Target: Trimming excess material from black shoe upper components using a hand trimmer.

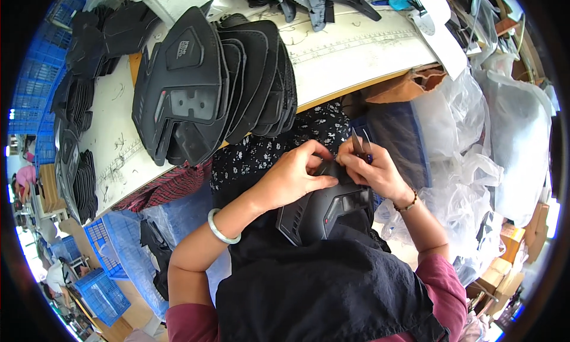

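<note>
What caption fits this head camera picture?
Left hand holds a black padded piece while right hand works small snips on it.

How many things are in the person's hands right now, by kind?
Black moulded pad, left hand pinching its top edge: 1
Small thread snips, in the right hand: 1
Total: 2

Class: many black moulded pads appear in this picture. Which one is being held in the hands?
The black pad on the lap, gripped by the left hand and the right hand. The others lie stacked on the table.
</note>
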